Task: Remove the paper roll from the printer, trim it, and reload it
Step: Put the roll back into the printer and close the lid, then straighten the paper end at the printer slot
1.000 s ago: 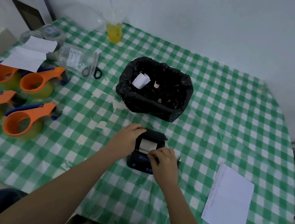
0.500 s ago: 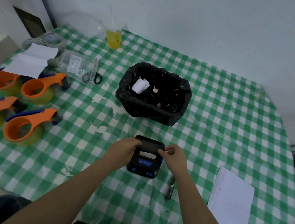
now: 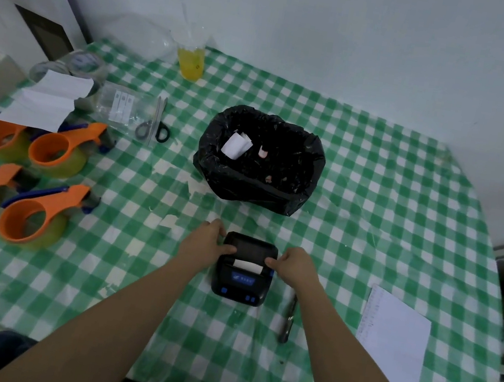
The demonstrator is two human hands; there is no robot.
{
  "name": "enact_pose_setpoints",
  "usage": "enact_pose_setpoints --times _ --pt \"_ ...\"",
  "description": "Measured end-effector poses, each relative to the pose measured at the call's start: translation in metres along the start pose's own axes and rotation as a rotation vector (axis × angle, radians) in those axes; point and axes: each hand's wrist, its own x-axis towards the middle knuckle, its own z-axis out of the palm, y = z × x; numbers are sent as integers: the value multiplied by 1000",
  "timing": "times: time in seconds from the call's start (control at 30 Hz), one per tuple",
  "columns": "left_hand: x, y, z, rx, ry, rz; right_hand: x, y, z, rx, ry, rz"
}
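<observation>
On checked cloth, table centre | left hand (image 3: 205, 243) and right hand (image 3: 294, 266) clasping printer (image 3: 244, 269) sides, thumbs on lid, likely pressing shut | paper strip (image 3: 247, 265) protruding from slot | knife (image 3: 288, 318) set aside beside printer.

I am at a makeshift packing or labelling station set up in a plain room, more a home workspace than an office. The table (image 3: 378, 185) wears a green-and-white checked plastic cloth and stands against a bare pale wall (image 3: 337, 31). On the near left I keep four orange tape dispensers (image 3: 47, 153) loaded with yellowish tape. Far left lie tape rolls (image 3: 81, 64), small clear bags (image 3: 121, 105) and scissors (image 3: 154, 128). A bin lined with a black bag (image 3: 254, 188) sits in the middle, holding paper scraps. A small black label printer (image 3: 243, 276) rests near me, and a printed sheet (image 3: 392, 341) lies to the right. A drink in a plastic bag (image 3: 190, 62) stands by the wall.
</observation>
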Motion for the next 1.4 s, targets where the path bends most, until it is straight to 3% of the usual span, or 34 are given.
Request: enact_pose_setpoints --times 0.17,0.3,0.43,0.7,0.87,1.4 --pt "-1 3 -1 46 -21 -30 -9 -2 4 -7 62 -16" --pt "-6 1 2 -181 -61 -96 -27 17 22 401 172 -6" --pt "-31 -7 12 -335 -4 -70 -49 35 43 571 204 -59" --pt "-69 -22 23 -361 -126 84 -66 54 65 554 262 -136" --pt "-64 -24 30 -276 -35 113 -67 55 71 596 272 -118" --pt "-65 -27 31 -132 -1 176 -67 69 77 612 297 -145"
